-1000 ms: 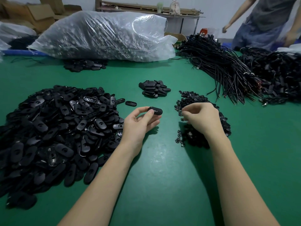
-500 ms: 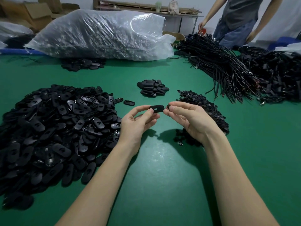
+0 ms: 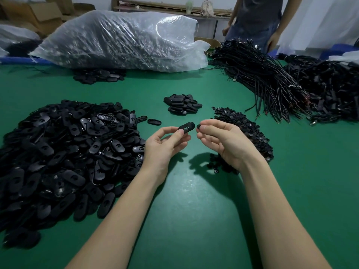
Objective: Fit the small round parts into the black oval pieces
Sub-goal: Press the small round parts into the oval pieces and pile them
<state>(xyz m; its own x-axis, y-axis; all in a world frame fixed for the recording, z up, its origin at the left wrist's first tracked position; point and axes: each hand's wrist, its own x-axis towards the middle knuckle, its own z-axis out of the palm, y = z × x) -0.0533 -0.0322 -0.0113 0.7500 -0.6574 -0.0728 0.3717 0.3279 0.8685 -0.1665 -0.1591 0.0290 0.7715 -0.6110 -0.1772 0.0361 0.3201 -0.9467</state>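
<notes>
Your left hand (image 3: 165, 144) pinches the oval piece (image 3: 186, 126) by one end; it looks light and stiff. Your right hand (image 3: 223, 140) pinches a small round part (image 3: 198, 126) just beside its free end, tiny and easily dropped.

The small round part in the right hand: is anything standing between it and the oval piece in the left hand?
Nothing visible does. The small round part, pinched by the right hand, faces the oval piece held by the left hand across open air.

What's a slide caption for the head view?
Left hand holds a black oval piece; right hand brings a small round part beside it.
</notes>
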